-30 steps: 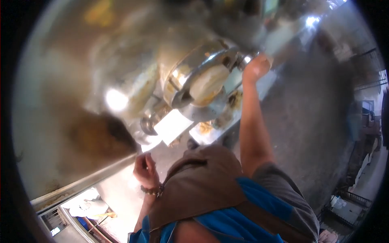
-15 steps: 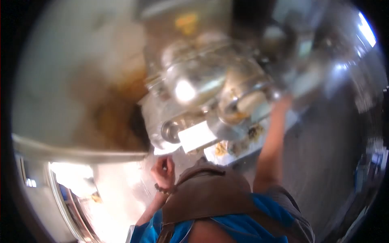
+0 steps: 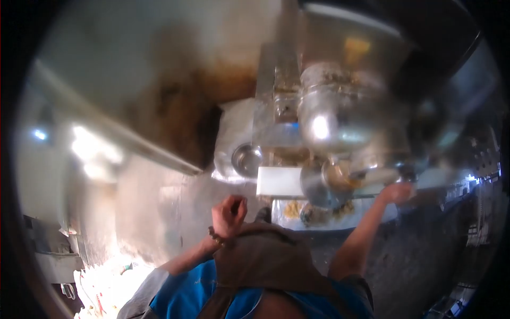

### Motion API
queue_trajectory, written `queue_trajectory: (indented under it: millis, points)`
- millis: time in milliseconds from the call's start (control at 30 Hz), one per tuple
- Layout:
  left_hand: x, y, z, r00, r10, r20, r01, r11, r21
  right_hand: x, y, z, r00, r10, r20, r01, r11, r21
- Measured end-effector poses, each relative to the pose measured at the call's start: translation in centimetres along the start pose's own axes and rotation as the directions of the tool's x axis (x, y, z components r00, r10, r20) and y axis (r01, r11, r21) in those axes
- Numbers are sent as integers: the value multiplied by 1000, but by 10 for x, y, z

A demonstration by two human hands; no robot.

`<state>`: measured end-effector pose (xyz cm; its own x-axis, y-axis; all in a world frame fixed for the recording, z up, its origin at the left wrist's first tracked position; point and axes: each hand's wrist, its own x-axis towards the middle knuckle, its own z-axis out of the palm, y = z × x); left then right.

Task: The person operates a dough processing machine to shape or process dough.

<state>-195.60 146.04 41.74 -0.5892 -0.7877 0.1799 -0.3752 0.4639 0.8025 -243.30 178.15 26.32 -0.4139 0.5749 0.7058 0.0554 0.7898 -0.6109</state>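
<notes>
My left hand point(image 3: 229, 217) hangs in front of the brown apron point(image 3: 260, 260), its fingers curled into a loose fist with nothing visible in it. A beaded bracelet point(image 3: 214, 236) circles that wrist. Stretched out to the right, my right hand point(image 3: 398, 192) is at the counter's front edge. Its fingers look closed, but blur hides what they grip. Left of it are a shiny round metal lid or bowl point(image 3: 317, 187) and a vessel with brownish food point(image 3: 340, 176). A white board point(image 3: 279, 182) lies beside them.
A large metal pot point(image 3: 337, 119) stands behind the board. At the counter's left end sits a small metal bowl point(image 3: 247, 160). Below the front edge, a white tray point(image 3: 372, 212) holds yellowish food. A big stained pale surface point(image 3: 159, 58) fills the upper left.
The view has swung, so the counter now appears farther right and more level. My right hand is farther out to the right; my left hand stays curled near the apron.
</notes>
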Motion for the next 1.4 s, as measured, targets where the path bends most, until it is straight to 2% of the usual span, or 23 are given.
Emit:
queue_trajectory:
  millis: [33, 100, 200, 233, 267, 333, 367, 467, 567, 700, 733, 800, 833, 900, 967, 1033, 1067, 1100, 1133, 1167, 1233, 1367, 1400]
  points:
    - [-2, 0, -1, 1000, -3, 10, 3, 1000, 9, -5, 12, 2, 985, -116, 131, 127, 988, -86]
    - [-4, 3, 0, 999, 37, 14, -37, 999, 17, -16, 40, 7, 891, -446, 82, 452, 888, -83]
    - [-6, 5, 2, 989, 146, 29, -148, 987, 70, -13, 76, 25, 835, -332, 439, 452, 869, -202]
    - [-7, 8, 1, 986, 165, 34, -167, 984, 65, -13, 65, 8, 846, -320, 426, 438, 874, -212]
    - [-9, 10, 1, 989, 142, 35, -143, 989, 37, -12, 47, -11, 891, -165, 423, 206, 977, -55]
    - [-8, 14, 6, 991, 130, 18, -130, 992, -3, -9, 23, -13, 902, -18, 431, -40, 991, 126]
    - [-10, 16, 5, 993, 120, 14, -120, 993, 4, -11, 15, -10, 867, 229, 442, -433, 787, 440]
    - [-8, 24, 2, 993, 118, 11, -118, 993, -23, 5, 0, 2, 714, 452, 535, -690, 324, 647]
    - [-9, 32, 4, 990, 139, 10, -139, 990, -32, 24, -82, -65, 751, 490, 442, -649, 673, 356]
    - [-6, 38, 9, 989, 140, 40, -138, 990, -41, 15, -72, -64, 816, 435, 381, -502, 860, 94]
    - [-6, 39, 8, 989, 147, 29, -146, 988, -47, 7, -58, -57, 902, 244, 355, -268, 963, 17]
    - [-5, 41, 9, 990, 135, 42, -132, 990, -49, 2, -41, -59, 940, 31, 341, -13, 998, -54]
    - [-5, 45, 9, 988, 151, 21, -150, 988, -44, -1, -34, -65, 896, -274, 349, 357, 912, -200]
    - [-5, 49, 8, 988, 154, 15, -154, 987, -43, 10, -25, -74, 752, -617, 235, 614, 784, 93]
    - [-7, 46, 10, 990, 143, 10, -142, 990, -24, 21, -1, -61, 734, -625, 264, 600, 780, 180]
    - [-6, 40, 14, 983, 184, -17, -184, 983, -20, 27, -8, -79, 776, -550, 309, 379, 798, 469]
    - [-6, 37, 17, 978, 207, -36, -208, 978, -4, 26, -26, -87, 779, -556, 291, 386, 790, 476]
    - [-6, 37, 18, 982, 182, -45, -184, 982, -33, 24, -40, -93, 859, -54, 509, -250, 823, 510]
    - [-6, 36, 20, 982, 179, -55, -182, 983, -34, 20, -45, -93, 582, 382, 718, -784, 497, 372]
    - [-8, 39, 19, 987, 153, -39, -155, 987, -49, 20, -43, -89, 581, 376, 721, -784, 498, 372]
    - [-9, 39, 19, 991, 130, -23, -132, 989, -65, 26, -47, -87, 330, 402, 854, -941, 210, 265]
    - [-8, 38, 28, 986, 161, -53, -163, 986, -44, 44, -52, -102, 245, 376, 894, -955, 251, 156]
    - [-9, 38, 29, 988, 144, -49, -148, 986, -79, 33, -22, -76, 374, 267, 888, -865, 445, 230]
